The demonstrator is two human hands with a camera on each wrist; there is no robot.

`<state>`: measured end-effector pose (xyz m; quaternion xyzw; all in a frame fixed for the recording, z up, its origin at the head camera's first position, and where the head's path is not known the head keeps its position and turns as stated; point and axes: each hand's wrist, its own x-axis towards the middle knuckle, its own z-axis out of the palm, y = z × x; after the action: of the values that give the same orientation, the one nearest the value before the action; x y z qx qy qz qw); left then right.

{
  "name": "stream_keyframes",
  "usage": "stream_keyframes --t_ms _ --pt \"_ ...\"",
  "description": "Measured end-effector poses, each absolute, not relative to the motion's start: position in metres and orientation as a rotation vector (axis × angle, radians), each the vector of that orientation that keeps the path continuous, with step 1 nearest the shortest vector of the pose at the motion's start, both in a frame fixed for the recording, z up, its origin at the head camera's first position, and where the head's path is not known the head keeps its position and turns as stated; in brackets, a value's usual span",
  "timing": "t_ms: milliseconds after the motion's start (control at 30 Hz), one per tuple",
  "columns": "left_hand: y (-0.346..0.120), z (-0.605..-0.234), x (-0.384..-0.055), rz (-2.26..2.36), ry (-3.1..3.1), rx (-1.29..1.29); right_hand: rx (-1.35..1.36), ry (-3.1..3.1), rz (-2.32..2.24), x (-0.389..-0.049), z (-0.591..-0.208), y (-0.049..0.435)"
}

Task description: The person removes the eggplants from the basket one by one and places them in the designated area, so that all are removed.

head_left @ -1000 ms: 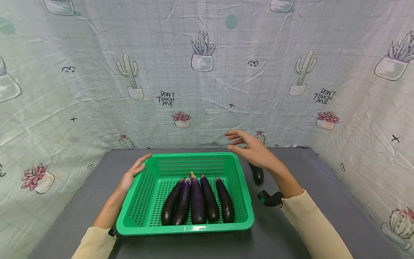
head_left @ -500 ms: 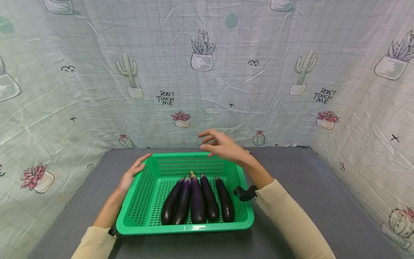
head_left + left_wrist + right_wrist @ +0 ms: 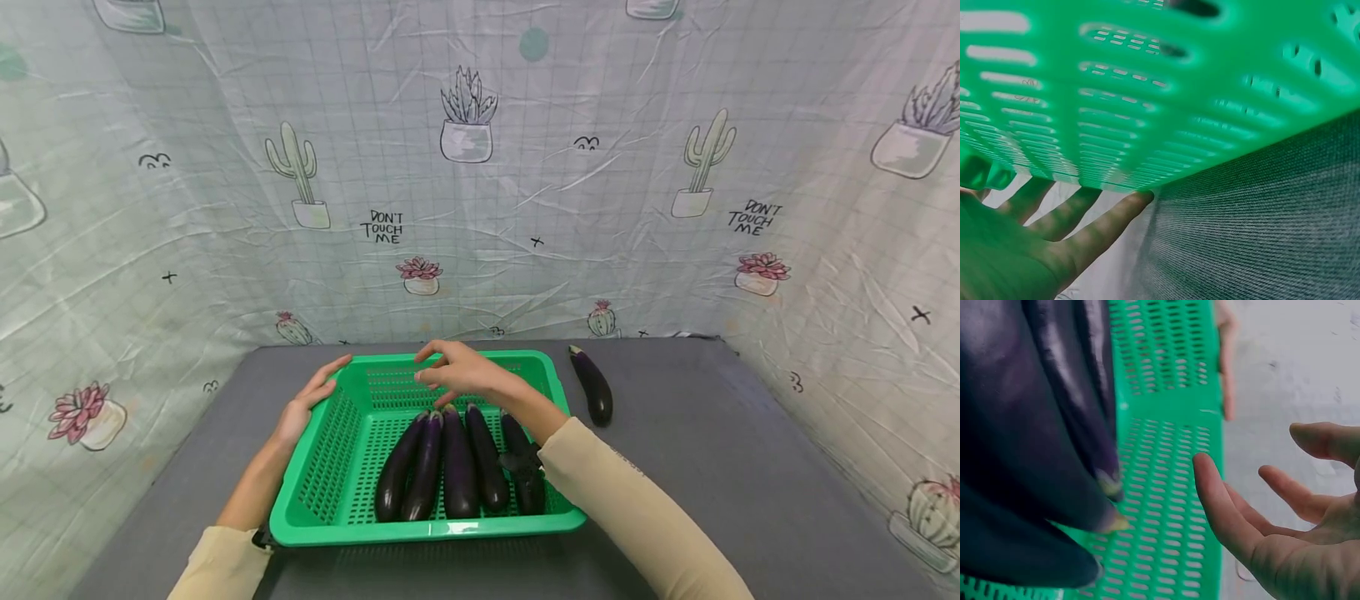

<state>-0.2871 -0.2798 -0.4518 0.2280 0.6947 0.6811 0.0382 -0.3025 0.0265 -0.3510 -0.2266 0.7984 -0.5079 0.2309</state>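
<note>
A green perforated plastic basket point(image 3: 510, 525) sits on the table with several dark purple eggplants point(image 3: 459, 471) side by side inside, stems toward the back. At the basket's left side my left hand point(image 3: 298, 410) touches the rim. In the left wrist view its fingers point(image 3: 1100, 228) lie extended along the outside of the slotted wall. Above the back part of the basket hovers my right hand point(image 3: 467, 372), fingers spread and slightly bent, holding nothing. The right wrist view shows that hand's fingers point(image 3: 1225, 512) apart from the eggplants. My right forearm partly covers the rightmost eggplant.
One more eggplant point(image 3: 592, 387) lies on the grey table point(image 3: 690, 450) to the right of the basket. A cactus-print curtain point(image 3: 525, 200) encloses the table at the back and both sides.
My right hand has moved left and then lower, from above the lone eggplant on the right to over the basket. My left hand stays at the basket's side.
</note>
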Motion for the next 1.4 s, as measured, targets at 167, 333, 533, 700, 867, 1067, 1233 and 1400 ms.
stream_keyframes --t_ms 167,333,533,700,867,1067,1233,1400 --pt "-0.279 -0.451 -0.288 2.117 2.07 0.695 -0.61 2.172 -1.312 -0.3 -0.358 0.014" --pt "-0.278 -0.451 -0.29 2.134 2.021 0.702 -0.598 2.124 -1.246 -0.298 -0.362 0.008" --pt "-0.279 -0.45 -0.291 2.146 1.979 0.7 -0.529 2.028 -1.214 -0.294 -0.365 0.006" --pt "-0.279 -0.45 -0.29 2.145 1.984 0.698 -0.51 1.987 -1.184 -0.292 -0.369 0.004" --pt "-0.279 -0.45 -0.289 2.106 2.086 0.668 -0.497 1.953 -1.14 -0.293 -0.372 -0.002" --pt "-0.281 -0.452 -0.288 2.096 2.096 0.682 -0.509 1.948 -1.048 -0.293 -0.377 -0.014" --pt "-0.281 -0.453 -0.288 2.108 2.059 0.716 -0.516 1.946 -0.978 -0.292 -0.38 -0.022" --pt "-0.281 -0.453 -0.288 2.086 2.119 0.705 -0.516 1.95 -0.959 -0.291 -0.383 -0.026"
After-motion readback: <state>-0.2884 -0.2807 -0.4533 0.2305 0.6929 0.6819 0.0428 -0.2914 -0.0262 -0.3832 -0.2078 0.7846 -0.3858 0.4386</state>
